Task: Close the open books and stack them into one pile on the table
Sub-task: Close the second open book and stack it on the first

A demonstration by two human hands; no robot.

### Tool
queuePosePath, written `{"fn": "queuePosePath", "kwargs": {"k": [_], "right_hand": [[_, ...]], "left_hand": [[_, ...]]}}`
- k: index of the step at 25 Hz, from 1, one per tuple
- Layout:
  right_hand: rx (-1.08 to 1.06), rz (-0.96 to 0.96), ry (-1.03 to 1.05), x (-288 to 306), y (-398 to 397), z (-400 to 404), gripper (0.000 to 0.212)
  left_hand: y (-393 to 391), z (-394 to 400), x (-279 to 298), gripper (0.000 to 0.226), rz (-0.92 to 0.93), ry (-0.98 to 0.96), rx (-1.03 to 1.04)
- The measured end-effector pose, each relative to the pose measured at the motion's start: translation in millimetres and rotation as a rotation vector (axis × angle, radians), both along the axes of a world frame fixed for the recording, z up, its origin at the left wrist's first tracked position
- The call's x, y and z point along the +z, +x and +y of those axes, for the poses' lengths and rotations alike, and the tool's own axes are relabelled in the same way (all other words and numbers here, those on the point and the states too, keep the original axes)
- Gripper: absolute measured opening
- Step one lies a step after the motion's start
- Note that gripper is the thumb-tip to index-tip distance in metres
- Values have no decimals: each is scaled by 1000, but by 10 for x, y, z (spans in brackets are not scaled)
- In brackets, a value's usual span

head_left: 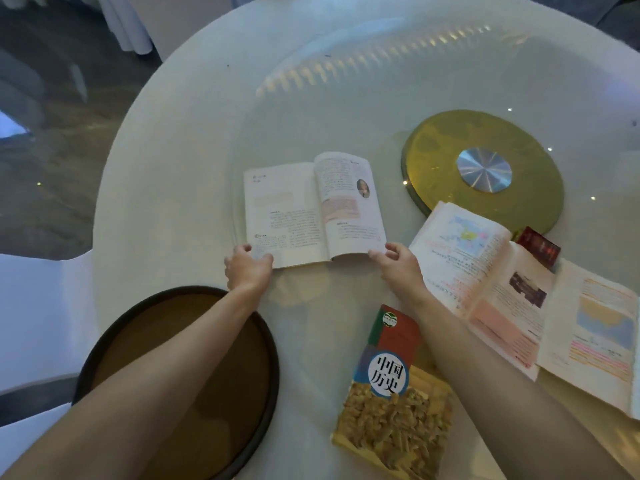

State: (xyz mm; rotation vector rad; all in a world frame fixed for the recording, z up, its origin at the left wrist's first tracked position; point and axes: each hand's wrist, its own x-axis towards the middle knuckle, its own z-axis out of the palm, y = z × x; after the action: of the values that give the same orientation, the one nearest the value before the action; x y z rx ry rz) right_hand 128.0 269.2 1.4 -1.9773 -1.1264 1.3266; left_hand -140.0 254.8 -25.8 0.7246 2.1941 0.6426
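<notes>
An open book (304, 209) with white printed pages lies in the middle of the table. My left hand (247, 268) grips its near left corner. My right hand (398, 263) holds the near edge of its right page, which curls up slightly. A closed book (394, 393) with a red, blue and yellow cover lies near me, between my forearms. To the right lies a second open book (485, 278) with a map and a photo. A third open book (595, 334) lies partly under it, at the right edge of the view.
The white round table (173, 150) carries a glass turntable with a gold disc (485, 168) at its hub. A dark round tray (180, 375) sits at the near left, under my left forearm. A small dark red item (540, 247) lies behind the right books. White chair covers stand left.
</notes>
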Motion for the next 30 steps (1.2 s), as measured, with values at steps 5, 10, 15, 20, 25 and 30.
{"fn": "queuePosePath", "kwargs": {"k": [5,10,15,20,25,30], "right_hand": [[-129,62,-100,-164,-94,314,63],[-147,16,-221,-249,-154,558,78],[-151,87,-201,-245,-450,589,36],[-70,266,-234,-180,-590,551,12],[-91,247,-163,-184,-454,319,17],[-105,193,-129,-93,-181,56,26]], "left_hand": [[-91,-29,-150,61,35,-107,24],[-117,35,-228,63,76,-163,30],[-167,13,-279,72,153,-101,-11],[-261,-30,-332,65,103,-58,12],[-355,-133,-259,50,-42,-86,24],[-409,-257,-104,32,-169,-7,78]]}}
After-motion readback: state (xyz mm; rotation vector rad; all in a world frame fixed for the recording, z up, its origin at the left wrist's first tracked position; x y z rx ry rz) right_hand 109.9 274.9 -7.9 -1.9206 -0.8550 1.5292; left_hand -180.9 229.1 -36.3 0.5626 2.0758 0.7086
